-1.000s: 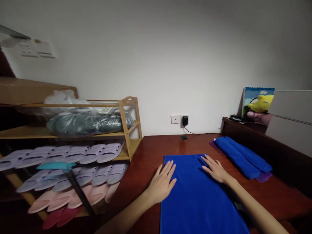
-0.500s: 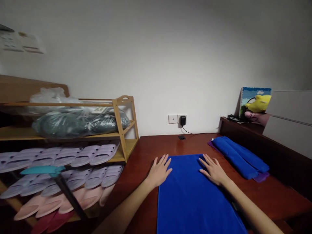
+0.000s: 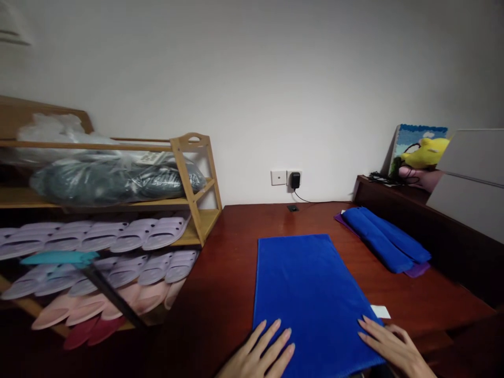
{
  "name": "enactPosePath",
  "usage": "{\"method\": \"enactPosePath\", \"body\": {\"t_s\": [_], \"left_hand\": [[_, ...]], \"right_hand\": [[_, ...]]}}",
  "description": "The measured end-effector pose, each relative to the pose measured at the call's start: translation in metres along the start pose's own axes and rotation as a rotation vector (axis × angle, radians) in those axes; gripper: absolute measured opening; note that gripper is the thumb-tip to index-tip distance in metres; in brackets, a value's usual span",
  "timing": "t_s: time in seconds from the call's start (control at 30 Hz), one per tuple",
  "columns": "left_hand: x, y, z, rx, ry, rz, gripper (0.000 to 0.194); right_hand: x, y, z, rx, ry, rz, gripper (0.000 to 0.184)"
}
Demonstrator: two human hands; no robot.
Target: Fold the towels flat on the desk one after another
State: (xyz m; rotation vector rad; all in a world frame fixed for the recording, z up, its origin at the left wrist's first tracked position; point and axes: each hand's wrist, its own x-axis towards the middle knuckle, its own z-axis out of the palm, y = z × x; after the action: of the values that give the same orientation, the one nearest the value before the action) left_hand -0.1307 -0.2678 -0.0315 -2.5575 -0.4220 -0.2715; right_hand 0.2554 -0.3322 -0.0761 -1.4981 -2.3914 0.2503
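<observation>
1. The left hand [image 3: 262,352] lies palm down over the near left edge of the blue cloth [image 3: 301,294], its fingers spread and pointing forward, slightly inward.
2. The right hand [image 3: 394,346] is palm down at the cloth's near right edge, its fingers reaching inward onto the cloth, the index and middle fingers slightly apart.
3. The blue cloth lies flat on the tabletop [image 3: 228,283], between the hands, with a white tag [image 3: 380,312] sticking out at its right side.
4. Folded blue cloths [image 3: 384,239] lie to the right, on a purple cloth [image 3: 418,270].

Blue cloth [image 3: 305,294], left hand [image 3: 260,356] cut off below.
</observation>
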Motion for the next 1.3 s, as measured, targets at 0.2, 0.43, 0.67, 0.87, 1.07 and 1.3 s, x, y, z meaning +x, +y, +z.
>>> {"method": "enactPosePath", "body": {"t_s": [0.2,0.43,0.67,0.87,1.07,1.3], "left_hand": [[0.011,0.015,-0.006,-0.005,0.034,-0.016,0.038],[0.064,0.077,0.064,-0.008,0.184,-0.149,0.028],[0.133,0.107,0.085,-0.334,0.109,-0.291,0.026],[0.156,0.054,0.01,-1.016,0.03,-0.501,0.044],[0.142,-0.024,-0.015,-1.604,0.203,-0.759,0.051],[0.081,-0.096,0.011,-1.64,0.269,-1.144,0.051]], "right_hand": [[0.003,0.007,-0.023,0.161,-0.017,0.202,0.04],[0.048,0.061,-0.047,0.247,0.017,0.172,0.04],[0.086,0.102,-0.067,0.398,0.058,0.23,0.035],[0.094,0.11,-0.089,0.49,0.064,0.193,0.04],[0.141,0.108,-0.093,0.165,0.187,0.264,0.035],[0.245,0.045,-0.081,-0.085,0.196,0.354,0.03]]}}
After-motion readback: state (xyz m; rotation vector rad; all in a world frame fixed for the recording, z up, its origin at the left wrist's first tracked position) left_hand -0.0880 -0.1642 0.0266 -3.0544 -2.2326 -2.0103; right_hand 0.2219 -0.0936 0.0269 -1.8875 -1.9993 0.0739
